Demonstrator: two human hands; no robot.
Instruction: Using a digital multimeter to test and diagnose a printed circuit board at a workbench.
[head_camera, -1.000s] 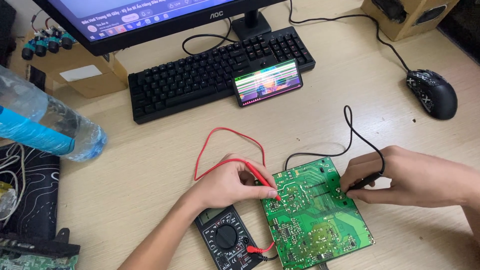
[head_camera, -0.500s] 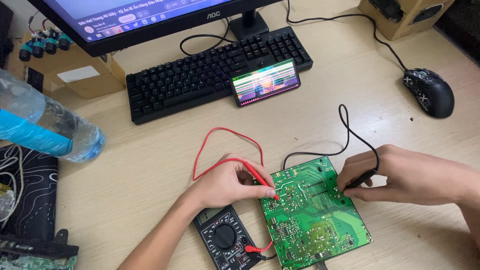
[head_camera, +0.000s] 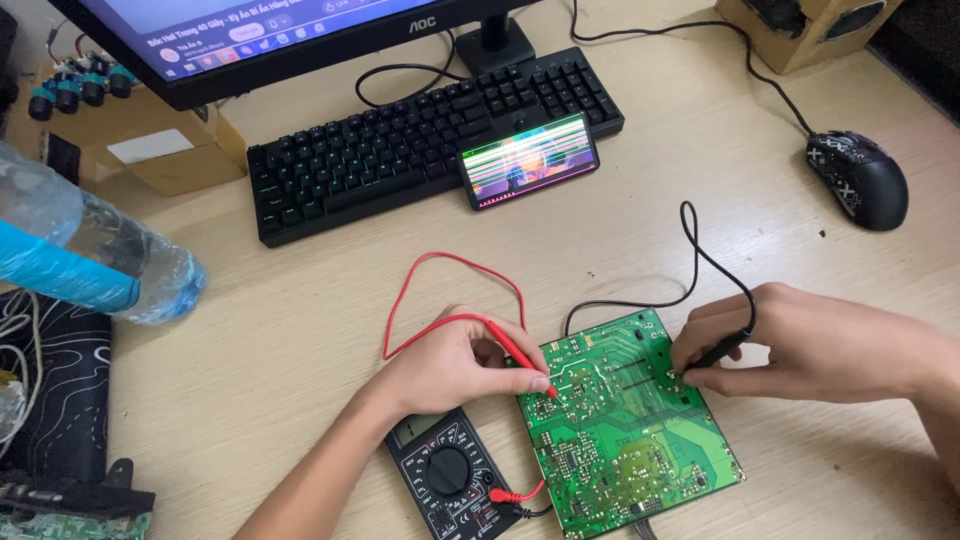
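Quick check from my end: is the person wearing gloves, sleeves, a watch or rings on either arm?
Nothing worn that shows. The left hand and right hand are bare, with no gloves, rings or watch, and both forearms are sleeveless up to the frame edge.

even, soft daylight from above; bright overall, colours true. shadows are faint and short beneath the left hand (head_camera: 450, 362) and right hand (head_camera: 800, 345). the monitor (head_camera: 250, 40) screen is slightly overexposed; the phone (head_camera: 528, 160) display shows banded streaks. the plastic bottle (head_camera: 80, 255) at the left edge is blurred, with mild wide-angle stretching at the frame edges.
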